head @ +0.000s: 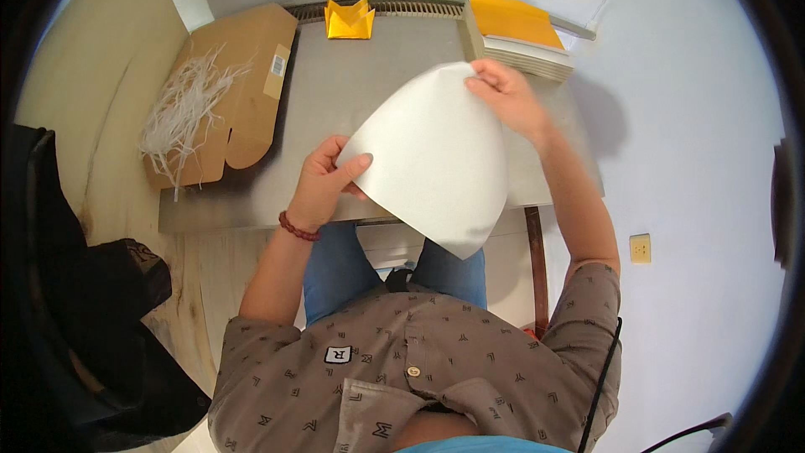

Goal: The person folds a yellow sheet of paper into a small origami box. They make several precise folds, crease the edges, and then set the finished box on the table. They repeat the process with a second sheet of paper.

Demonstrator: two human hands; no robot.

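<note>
A white sheet of paper hangs between my two hands, bowed along its length, above the table's near edge. My left hand pinches its left corner, thumb on top and fingers beneath. At the upper right corner, my right hand grips the sheet between thumb and fingers. The lowest corner of the paper droops over my lap. Beyond it, a folded gold paper piece with pointed tips stands at the far edge of the table. My right hand is close to a stack of paper topped partly by gold sheets.
On the left of the grey table lies an opened cardboard box with white shredded strips on it. A wall with a power socket rises on the right. A black bag-like item sits at my lower left.
</note>
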